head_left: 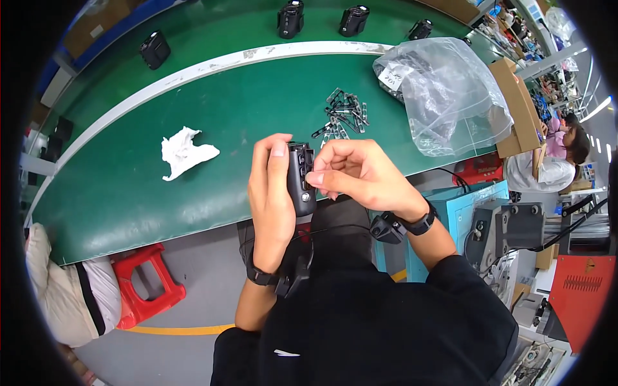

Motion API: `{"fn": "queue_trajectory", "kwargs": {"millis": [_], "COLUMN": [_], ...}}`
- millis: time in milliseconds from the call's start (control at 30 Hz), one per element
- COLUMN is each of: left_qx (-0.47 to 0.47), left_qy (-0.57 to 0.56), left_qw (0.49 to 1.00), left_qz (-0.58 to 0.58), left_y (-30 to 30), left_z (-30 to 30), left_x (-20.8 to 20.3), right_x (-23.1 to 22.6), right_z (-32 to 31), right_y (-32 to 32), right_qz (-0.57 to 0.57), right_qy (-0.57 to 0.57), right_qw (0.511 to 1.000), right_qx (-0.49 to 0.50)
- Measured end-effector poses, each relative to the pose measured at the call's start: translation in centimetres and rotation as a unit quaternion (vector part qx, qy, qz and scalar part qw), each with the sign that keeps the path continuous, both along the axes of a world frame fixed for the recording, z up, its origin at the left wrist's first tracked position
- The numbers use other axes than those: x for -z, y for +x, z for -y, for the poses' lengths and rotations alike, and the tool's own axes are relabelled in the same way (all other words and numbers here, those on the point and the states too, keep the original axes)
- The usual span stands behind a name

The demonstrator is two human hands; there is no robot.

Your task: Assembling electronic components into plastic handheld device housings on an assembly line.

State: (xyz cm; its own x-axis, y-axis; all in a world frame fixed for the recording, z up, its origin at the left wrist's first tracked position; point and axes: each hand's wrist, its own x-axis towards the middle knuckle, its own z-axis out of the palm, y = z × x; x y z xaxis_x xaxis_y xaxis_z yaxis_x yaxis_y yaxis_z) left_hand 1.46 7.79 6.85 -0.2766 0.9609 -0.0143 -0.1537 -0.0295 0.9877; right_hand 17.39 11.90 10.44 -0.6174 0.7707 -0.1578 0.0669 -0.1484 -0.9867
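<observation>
A black handheld device with a rounded body and a silver round button (299, 186) is held upright over the near edge of the green table. My left hand (273, 193) is closed round its left side, fingers reaching toward the top. Against the device's right side, my right hand (360, 177) has thumb and forefinger pinched together; whatever lies between them is hidden. Just beyond the right hand is a loose pile of small black-and-silver clip-like parts (347, 112). To the left, a crumpled white cloth (187, 153) lies on the green tabletop (116, 193).
A clear plastic bag (450, 96) with dark parts and a cardboard box (518, 106) stand at the right. Similar black devices (291, 19) sit beyond a white rail (212, 63). A red stool (151, 283) is at lower left; people sit on both sides.
</observation>
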Motion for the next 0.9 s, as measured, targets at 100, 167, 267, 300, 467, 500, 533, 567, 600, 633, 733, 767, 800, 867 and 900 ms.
{"fn": "queue_trajectory", "kwargs": {"millis": [100,167,267,300,467,500,533,567,600,633,733,767,800,867,900], "left_qx": [-0.009,-0.025,-0.029,-0.024,-0.033,-0.034,-0.057,-0.077,-0.097,-0.095,-0.126,-0.126,-0.124,-0.119,-0.122], "left_qy": [-0.023,0.011,0.028,0.026,0.011,0.013,0.021,0.031,0.042,0.048,0.077,0.087,0.101,0.116,0.115], "left_qw": [0.999,0.997,0.995,0.994,0.990,0.990,0.993,0.995,0.994,0.994,0.988,0.987,0.986,0.984,0.984], "left_qz": [-0.020,-0.066,-0.096,-0.101,0.140,0.139,0.099,0.059,0.020,0.020,0.037,0.039,0.047,0.065,0.067], "left_y": [0.3,0.5,0.5,0.5,1.0,1.2,1.5,1.8,2.0,2.1,1.8,1.8,1.9,2.1,2.1], "left_z": [0.4,0.2,0.7,1.0,1.6,1.8,2.2,2.4,2.8,3.4,5.0,5.2,5.4,6.3,6.7], "left_x": [0.3,1.3,1.3,1.0,1.0,1.1,1.2,1.3,1.5,1.7,2.3,2.1,2.0,1.5,1.4], "right_x": [0.2,0.5,2.0,2.3,3.7,3.7,4.0,4.5,4.9,5.1,5.7,5.8,6.0,6.2,6.4], "right_z": [0.2,0.5,0.8,1.1,4.7,5.6,6.2,6.6,7.1,7.7,8.8,9.0,9.2,9.9,10.0], "right_y": [0.2,0.2,0.5,0.4,-1.9,-2.4,-3.0,-3.7,-4.2,-4.5,-5.2,-5.4,-5.6,-6.0,-6.2], "right_qz": [0.027,0.039,0.078,0.076,0.018,-0.072,-0.074,-0.066,-0.058,-0.060,-0.175,-0.177,-0.192,-0.216,-0.213], "right_qy": [0.019,0.029,0.069,0.069,-0.036,-0.115,-0.113,-0.043,0.029,0.035,-0.017,-0.007,0.003,0.012,0.012], "right_qw": [0.999,0.999,0.995,0.995,0.993,0.979,0.980,0.986,0.986,0.986,0.967,0.968,0.962,0.948,0.949], "right_qx": [-0.002,-0.004,-0.010,-0.011,0.107,0.150,0.149,0.150,0.151,0.153,0.181,0.179,0.196,0.234,0.231]}}
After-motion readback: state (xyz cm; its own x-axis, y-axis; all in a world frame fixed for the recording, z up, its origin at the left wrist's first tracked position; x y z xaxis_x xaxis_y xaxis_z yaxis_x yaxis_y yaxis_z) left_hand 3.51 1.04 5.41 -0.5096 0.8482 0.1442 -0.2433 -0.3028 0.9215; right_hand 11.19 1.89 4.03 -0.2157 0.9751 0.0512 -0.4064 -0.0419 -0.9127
